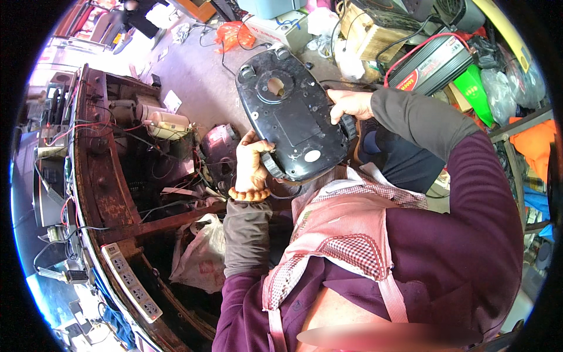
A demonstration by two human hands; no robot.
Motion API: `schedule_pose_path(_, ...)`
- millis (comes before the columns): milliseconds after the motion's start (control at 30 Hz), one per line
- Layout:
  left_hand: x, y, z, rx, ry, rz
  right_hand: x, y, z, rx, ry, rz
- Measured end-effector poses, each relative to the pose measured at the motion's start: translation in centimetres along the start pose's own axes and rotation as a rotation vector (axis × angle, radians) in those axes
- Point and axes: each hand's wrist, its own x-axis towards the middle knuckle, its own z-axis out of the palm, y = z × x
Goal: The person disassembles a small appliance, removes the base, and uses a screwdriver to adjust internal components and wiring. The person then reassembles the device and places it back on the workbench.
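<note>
Both my hands hold a black plastic wheeled appliance base [299, 126] in front of my lap. It is oblong, with a round opening near its far end, small casters at the far corners and larger ribbed wheels at the near sides. My left hand [252, 161] is closed on its left edge beside one wheel, thumb on the face. On the opposite edge, above the right wheel [348, 126], my right hand [350, 105] grips with the thumb laid over the rim. The fingers beneath the base are partly hidden.
At left, a worn wooden bench frame [111, 170] holds wires and motor-like parts; a white power strip [132, 281] lies along it. A silver-and-black inverter-like box [431, 64] sits among bags at right. An orange plastic bag [234, 36] lies on the floor ahead.
</note>
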Motion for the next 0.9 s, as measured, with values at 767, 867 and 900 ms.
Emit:
schedule_pose_path(767,2.6,-3.0,-2.6,1.387,0.448,0.582,-8.2,-4.3,-9.9,-0.131,0.825,-0.539)
schedule_pose_path(867,3.3,-3.4,-3.8,1.416,0.426,0.632,-8.4,-3.2,-14.4,0.074,0.645,-0.391)
schedule_pose_path(900,3.9,-3.6,-4.4,1.407,0.398,0.698,-8.6,-2.8,-14.9,0.094,0.690,-0.369)
